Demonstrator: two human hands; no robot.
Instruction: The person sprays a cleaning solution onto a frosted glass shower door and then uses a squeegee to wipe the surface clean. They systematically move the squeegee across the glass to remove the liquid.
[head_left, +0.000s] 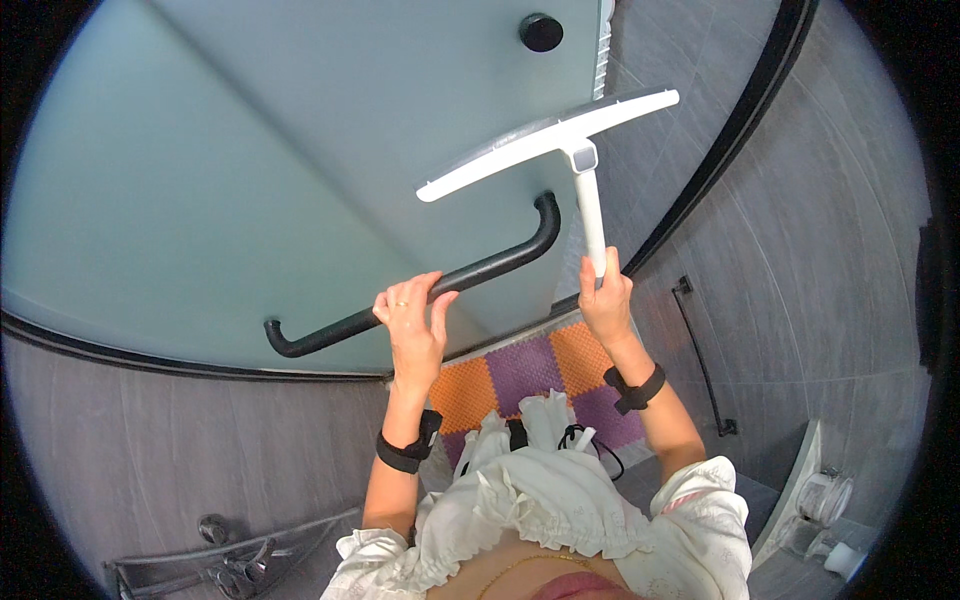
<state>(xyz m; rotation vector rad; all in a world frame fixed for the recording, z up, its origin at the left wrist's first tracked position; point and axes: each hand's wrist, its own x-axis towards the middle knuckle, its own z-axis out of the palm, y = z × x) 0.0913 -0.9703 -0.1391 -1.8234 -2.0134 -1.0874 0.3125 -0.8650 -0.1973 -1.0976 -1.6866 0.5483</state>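
My left hand (414, 322), with a ring on one finger, is closed around a black tubular door handle (491, 268). That handle is fixed to a frosted glass shower door (285, 187) in a dark frame. In my right hand (606, 304) is the lower grip of a white squeegee (591, 202). Its long head (525, 146) points away from me, slanting up to the right, with a dark blade along the far edge. The head overlaps the door and its right edge in the picture; whether the blade touches the glass cannot be told.
A round black knob (541, 32) sits on the glass. Orange and purple foam mats (525, 373) cover floor below me. On the right wall is a black towel bar (701, 352), with a ledge holding jars (823, 496). Shower fittings (240, 566) are at lower left.
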